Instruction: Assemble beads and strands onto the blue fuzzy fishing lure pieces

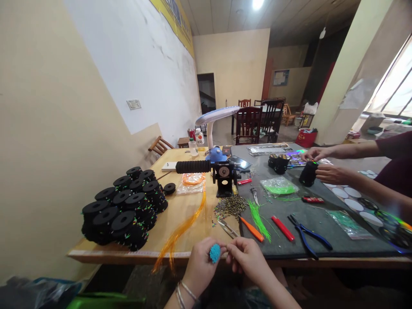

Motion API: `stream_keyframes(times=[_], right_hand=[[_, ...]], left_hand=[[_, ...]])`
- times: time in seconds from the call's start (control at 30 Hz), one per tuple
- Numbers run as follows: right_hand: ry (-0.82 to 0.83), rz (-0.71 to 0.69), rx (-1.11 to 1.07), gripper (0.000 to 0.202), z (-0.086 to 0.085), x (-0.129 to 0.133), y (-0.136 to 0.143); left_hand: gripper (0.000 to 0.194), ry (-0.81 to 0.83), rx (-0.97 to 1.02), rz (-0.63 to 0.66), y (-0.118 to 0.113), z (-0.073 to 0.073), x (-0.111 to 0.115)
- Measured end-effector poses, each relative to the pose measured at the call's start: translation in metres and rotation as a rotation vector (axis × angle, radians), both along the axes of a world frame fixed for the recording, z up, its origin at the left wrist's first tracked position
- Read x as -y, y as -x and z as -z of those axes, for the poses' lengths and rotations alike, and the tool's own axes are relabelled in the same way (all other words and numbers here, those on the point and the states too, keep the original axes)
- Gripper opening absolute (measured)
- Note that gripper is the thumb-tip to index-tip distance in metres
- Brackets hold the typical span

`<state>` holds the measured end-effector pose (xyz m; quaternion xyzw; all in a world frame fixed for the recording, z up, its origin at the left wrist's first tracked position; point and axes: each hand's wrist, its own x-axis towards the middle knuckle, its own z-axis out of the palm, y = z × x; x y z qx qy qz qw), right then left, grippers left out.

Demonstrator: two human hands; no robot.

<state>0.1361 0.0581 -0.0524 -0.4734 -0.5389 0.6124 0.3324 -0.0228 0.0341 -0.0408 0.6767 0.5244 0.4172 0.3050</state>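
A round turquoise bundle (pixel 214 253), perhaps of thin strands seen end-on, pokes out of my closed left hand (pixel 202 258) at the table's front edge. My right hand (pixel 247 258) is pinched close to the left fingertips; whatever lies between its fingers is too small to make out. Just beyond my hands lie a pair of scissors (pixel 228 228) and an orange-handled tool (pixel 252 229). Behind them spreads a pile of small dark and gold beads (pixel 233 206). Bright green strands (pixel 259 221) lie to the right of the pile.
Black spools (pixel 124 221) are stacked at left beside orange strands (pixel 180 227). A black winding device (pixel 224 178) and a blue-based lamp (pixel 216 152) stand mid-table. Red lighter (pixel 283 228) and blue pliers (pixel 309 236) lie right. A co-worker's hands (pixel 325 171) hold a black spool (pixel 308 174).
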Motion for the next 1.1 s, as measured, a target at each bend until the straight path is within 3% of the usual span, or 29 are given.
stream_keyframes(times=[0.17,0.3,0.5,0.6,0.83,0.93,1.1], right_hand=[[-0.006,0.005,0.016,0.045,-0.002,-0.003,0.003],[-0.072,-0.005,0.034,0.041,-0.006,-0.003,0.002],[-0.316,0.100,0.146,0.026,-0.008,-0.007,-0.003],[-0.377,0.070,0.202,0.020,-0.009,-0.006,0.000],[-0.432,0.089,0.307,0.018,-0.011,-0.003,0.001],[-0.503,0.108,0.488,0.017,-0.020,-0.009,-0.016],[-0.675,0.219,1.071,0.009,-0.034,-0.030,-0.045]], left_hand=[[0.016,-0.093,-0.183,0.023,-0.002,-0.007,0.003],[0.022,0.027,0.082,-0.095,-0.005,-0.004,-0.004],[0.045,0.327,0.545,-0.251,-0.007,0.010,-0.011],[0.049,0.345,0.604,-0.274,-0.007,0.012,-0.011],[0.046,0.317,0.532,-0.200,-0.006,0.014,-0.007],[0.049,0.310,0.500,-0.222,-0.003,0.014,-0.007],[0.047,0.265,0.455,-0.255,0.001,0.017,-0.008]])
